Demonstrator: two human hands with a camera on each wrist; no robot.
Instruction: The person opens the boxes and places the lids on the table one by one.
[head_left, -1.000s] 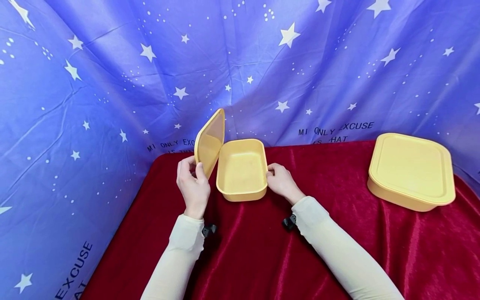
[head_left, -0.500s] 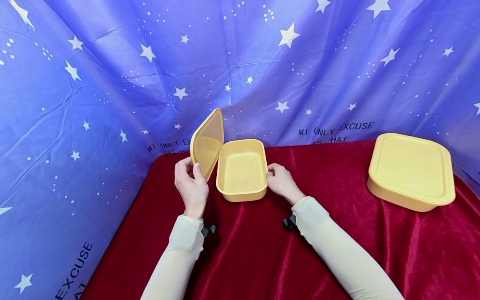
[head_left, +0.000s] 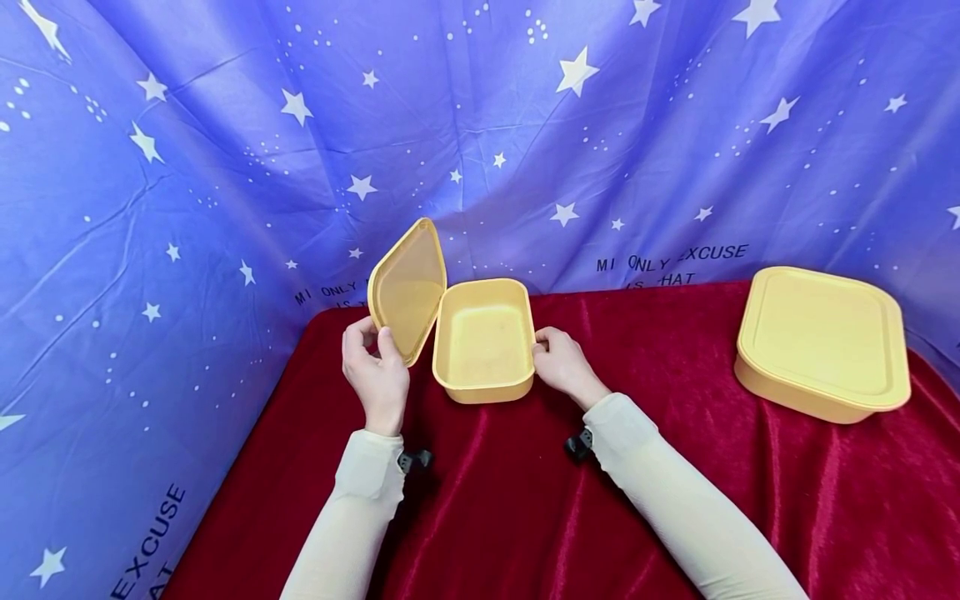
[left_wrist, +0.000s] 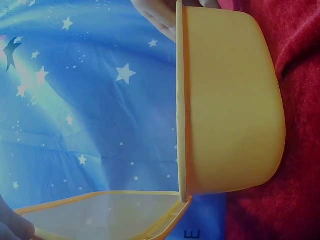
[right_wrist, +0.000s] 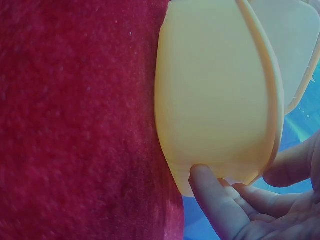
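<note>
Behind it all hangs the starry blue curtain (head_left: 480,100), and below it the red cloth (head_left: 637,517) spreads over the table, with soft folds running towards us. Off to the right, well apart from the action, sits the big lidded yellow box (head_left: 825,333), its cover on and no hand near it. Now to the centre: the smaller uncovered yellow box (head_left: 483,393) stands level on the cloth, mouth up, nothing showing inside. And here's the change! Its lid (head_left: 411,292), tilted up at the left rim, leans further out than half a second ago, showing more of its inner face; I'd judge that leaves the mouth fully uncovered. Whether a hinge joins the two, I cannot tell. The left hand (head_left: 377,375) is doing that work, pinching the lid's near edge. Across from it the right hand (head_left: 564,362) grips the box's right side, thumb at the rim, fingers against the outer wall, and the box itself hasn't budged
</note>
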